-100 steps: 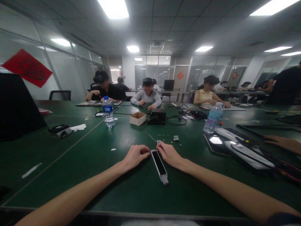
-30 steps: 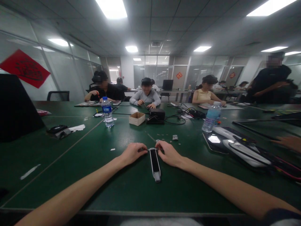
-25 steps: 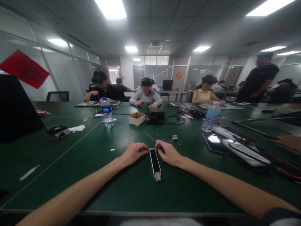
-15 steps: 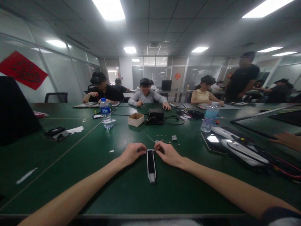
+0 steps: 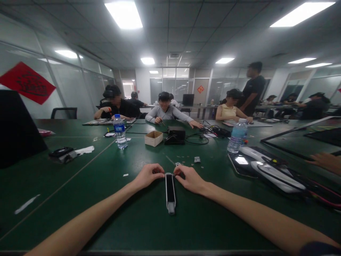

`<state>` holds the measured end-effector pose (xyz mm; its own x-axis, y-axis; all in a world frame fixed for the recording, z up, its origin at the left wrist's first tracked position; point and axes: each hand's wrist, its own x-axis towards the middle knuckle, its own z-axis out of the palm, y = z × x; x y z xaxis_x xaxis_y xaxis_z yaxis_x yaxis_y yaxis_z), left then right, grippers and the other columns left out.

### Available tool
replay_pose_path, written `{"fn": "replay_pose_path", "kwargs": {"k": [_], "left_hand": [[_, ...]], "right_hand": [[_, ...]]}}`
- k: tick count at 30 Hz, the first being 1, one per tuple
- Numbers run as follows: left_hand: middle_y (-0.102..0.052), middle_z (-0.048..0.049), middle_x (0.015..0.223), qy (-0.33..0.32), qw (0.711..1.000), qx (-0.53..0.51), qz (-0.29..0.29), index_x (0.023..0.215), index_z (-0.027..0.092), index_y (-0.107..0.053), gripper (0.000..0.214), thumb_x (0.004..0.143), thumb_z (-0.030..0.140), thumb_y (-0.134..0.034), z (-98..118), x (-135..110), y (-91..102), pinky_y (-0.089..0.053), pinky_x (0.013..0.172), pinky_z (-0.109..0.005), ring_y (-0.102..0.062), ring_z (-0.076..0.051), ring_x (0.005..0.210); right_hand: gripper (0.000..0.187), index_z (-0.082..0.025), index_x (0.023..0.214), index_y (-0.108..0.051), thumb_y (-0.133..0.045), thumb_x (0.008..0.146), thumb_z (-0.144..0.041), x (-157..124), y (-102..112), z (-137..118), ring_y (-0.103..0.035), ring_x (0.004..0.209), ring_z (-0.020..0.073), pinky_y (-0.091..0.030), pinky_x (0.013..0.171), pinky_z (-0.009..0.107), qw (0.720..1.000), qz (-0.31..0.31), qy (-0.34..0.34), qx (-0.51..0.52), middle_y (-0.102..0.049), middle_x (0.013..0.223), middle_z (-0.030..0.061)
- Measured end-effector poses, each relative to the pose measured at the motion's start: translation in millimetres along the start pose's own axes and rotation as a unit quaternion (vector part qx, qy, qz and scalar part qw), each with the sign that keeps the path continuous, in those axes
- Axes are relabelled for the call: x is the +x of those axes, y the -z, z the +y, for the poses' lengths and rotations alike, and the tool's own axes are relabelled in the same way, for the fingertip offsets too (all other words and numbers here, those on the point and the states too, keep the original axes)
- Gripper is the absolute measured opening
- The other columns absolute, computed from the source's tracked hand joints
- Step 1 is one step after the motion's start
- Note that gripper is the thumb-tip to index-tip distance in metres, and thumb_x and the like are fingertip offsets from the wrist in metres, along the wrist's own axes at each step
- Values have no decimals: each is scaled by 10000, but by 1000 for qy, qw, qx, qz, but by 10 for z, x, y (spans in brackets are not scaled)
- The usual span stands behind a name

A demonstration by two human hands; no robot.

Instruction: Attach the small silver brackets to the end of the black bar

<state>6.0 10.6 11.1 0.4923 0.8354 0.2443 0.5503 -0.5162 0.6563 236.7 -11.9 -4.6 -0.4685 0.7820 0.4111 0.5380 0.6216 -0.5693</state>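
A long, narrow device (image 5: pixel 171 192) with a black middle, white edges and a grey near end lies on the green table, pointing toward me. My left hand (image 5: pixel 149 176) is closed at the left of its far end, thumb and fingers pinched against the corner. On the opposite corner, my right hand (image 5: pixel 189 179) is pinched in the same way, its fingertips partly hidden. Just beyond my right hand lie small metal pieces, among them a silver bracket (image 5: pixel 197 160).
An open cardboard box (image 5: pixel 153 143) and a black box-shaped unit (image 5: pixel 176 137) with cables stand farther back. One water bottle (image 5: pixel 120 133) is at left, another bottle (image 5: pixel 236 137) at right by a white tool (image 5: pixel 278 176). A co-worker's hand (image 5: pixel 326 161) rests far right; other people sit opposite.
My view has tilted slightly up, so hands and device appear lower. Both hands stay at the device's far end. The person standing at the back right has moved left.
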Motion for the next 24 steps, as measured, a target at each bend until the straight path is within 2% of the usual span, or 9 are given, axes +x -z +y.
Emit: {"fn": "replay_pose_path", "kwargs": {"k": [7, 15, 24], "left_hand": [[-702, 3, 794, 2, 1000, -17, 10, 842, 163, -706, 151, 784, 302, -713, -57, 2, -28, -468, 691, -245, -612, -155, 716], [-695, 11, 844, 11, 999, 30, -23, 929, 183, -710, 180, 780, 285, -705, -22, -46, 34, -460, 697, -240, -598, -145, 732], [-693, 12, 819, 12, 998, 54, -16, 899, 182, -713, 149, 780, 271, -711, -19, -44, 29, -458, 695, -238, -579, -140, 709]], "right_hand": [[133, -165, 910, -622, -581, 818, -78, 12, -22, 1, -646, 817, 178, -538, 752, 300, 1000, 1, -3, -27, -680, 900, 52], [166, -168, 946, -636, -587, 804, -98, 10, -24, -48, -637, 853, 193, -525, 797, 315, 998, 1, -22, -65, -664, 931, 65], [76, -159, 888, -659, -597, 851, -183, -8, -4, -65, -592, 839, 196, -501, 744, 314, 995, 0, -18, -101, -650, 889, 64]]}}
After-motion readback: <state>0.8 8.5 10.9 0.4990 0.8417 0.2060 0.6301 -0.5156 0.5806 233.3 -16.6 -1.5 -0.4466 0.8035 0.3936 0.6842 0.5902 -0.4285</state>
